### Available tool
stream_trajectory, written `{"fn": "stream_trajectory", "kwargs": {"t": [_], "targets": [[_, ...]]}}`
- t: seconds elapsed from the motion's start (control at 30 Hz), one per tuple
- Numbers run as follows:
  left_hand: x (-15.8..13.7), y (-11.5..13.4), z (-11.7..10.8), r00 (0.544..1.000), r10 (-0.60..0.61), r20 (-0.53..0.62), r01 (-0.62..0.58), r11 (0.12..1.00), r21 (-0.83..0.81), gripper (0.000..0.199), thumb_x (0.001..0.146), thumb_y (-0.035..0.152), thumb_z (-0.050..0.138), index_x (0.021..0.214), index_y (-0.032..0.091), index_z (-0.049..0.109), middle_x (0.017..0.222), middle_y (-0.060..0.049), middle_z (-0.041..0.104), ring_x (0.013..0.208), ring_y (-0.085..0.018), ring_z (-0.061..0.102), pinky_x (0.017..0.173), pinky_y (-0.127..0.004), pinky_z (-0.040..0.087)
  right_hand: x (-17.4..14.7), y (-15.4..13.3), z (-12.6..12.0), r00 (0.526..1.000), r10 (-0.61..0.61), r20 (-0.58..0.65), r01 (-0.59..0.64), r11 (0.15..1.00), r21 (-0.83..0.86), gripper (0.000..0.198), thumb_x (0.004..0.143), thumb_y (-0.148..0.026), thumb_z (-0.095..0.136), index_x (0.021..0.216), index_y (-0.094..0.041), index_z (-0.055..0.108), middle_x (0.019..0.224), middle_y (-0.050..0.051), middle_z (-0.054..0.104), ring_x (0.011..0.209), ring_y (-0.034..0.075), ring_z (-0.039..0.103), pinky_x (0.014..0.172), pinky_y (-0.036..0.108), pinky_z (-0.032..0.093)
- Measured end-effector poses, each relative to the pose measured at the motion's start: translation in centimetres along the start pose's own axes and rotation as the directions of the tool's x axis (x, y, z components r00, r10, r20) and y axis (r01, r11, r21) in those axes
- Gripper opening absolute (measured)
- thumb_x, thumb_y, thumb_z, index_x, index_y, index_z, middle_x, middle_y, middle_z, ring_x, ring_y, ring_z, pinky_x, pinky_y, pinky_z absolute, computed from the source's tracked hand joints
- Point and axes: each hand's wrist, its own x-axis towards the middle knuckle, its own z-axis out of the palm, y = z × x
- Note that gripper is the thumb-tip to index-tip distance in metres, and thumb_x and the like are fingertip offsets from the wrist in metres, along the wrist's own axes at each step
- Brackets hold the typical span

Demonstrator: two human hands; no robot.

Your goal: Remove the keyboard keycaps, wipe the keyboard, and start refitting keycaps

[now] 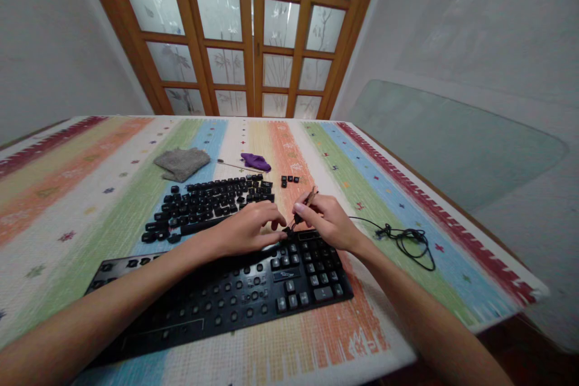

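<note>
A black keyboard lies tilted across the near part of the table, many of its keys stripped off on the left and middle. Caps still sit on its right-hand block. Over its back edge, my right hand grips a slim keycap puller with a dark body and thin wire ends pointing down. My left hand reaches in from the left, thumb and fingertips at a small black keycap by the wire ends. How firmly it is pinched is hard to see.
Loose black keycaps lie in rows behind the keyboard, with several smaller keycaps to their right. Farther back are a grey cloth, a thin brush-like stick and a purple cloth. A coiled black cable lies at right on the striped tablecloth.
</note>
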Motion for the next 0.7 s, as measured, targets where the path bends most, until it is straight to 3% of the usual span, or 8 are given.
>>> {"fn": "stream_trajectory", "kwargs": {"t": [0.23, 0.43, 0.7], "targets": [[0.7, -0.2, 0.1, 0.998, -0.041, 0.046, 0.044, 0.997, -0.065, 0.014, 0.090, 0.026, 0.063, 0.097, 0.017, 0.070, 0.079, -0.002, 0.065, 0.069, -0.013, 0.056, 0.067, -0.025, 0.044, 0.0, 0.1, -0.3, 0.999, -0.037, -0.013, 0.037, 0.999, -0.014, 0.040, 0.099, -0.046, 0.044, 0.079, -0.016, 0.061, 0.077, 0.005, 0.065, 0.068, 0.015, 0.057, 0.065, 0.030, 0.043], [1.0, -0.8, 0.0, 0.994, -0.107, 0.006, 0.106, 0.981, -0.165, 0.013, 0.089, 0.024, 0.064, 0.092, 0.015, 0.072, 0.080, -0.003, 0.070, 0.070, -0.012, 0.061, 0.065, -0.024, 0.044, 0.2, 0.5, -0.4, 0.997, -0.001, -0.075, 0.004, 0.999, 0.033, 0.040, 0.098, -0.046, 0.045, 0.078, -0.016, 0.061, 0.072, 0.003, 0.061, 0.063, 0.014, 0.055, 0.060, 0.028, 0.042], [2.3, -1.8, -0.9, 0.996, -0.049, -0.069, 0.033, 0.975, -0.218, 0.007, 0.085, 0.020, 0.067, 0.088, 0.016, 0.072, 0.079, -0.001, 0.070, 0.068, -0.012, 0.059, 0.066, -0.023, 0.043, 0.4, 1.1, -0.5, 0.994, 0.074, -0.084, -0.075, 0.997, -0.009, 0.041, 0.098, -0.045, 0.044, 0.075, -0.016, 0.060, 0.066, 0.002, 0.058, 0.061, 0.014, 0.053, 0.059, 0.028, 0.040]]}}
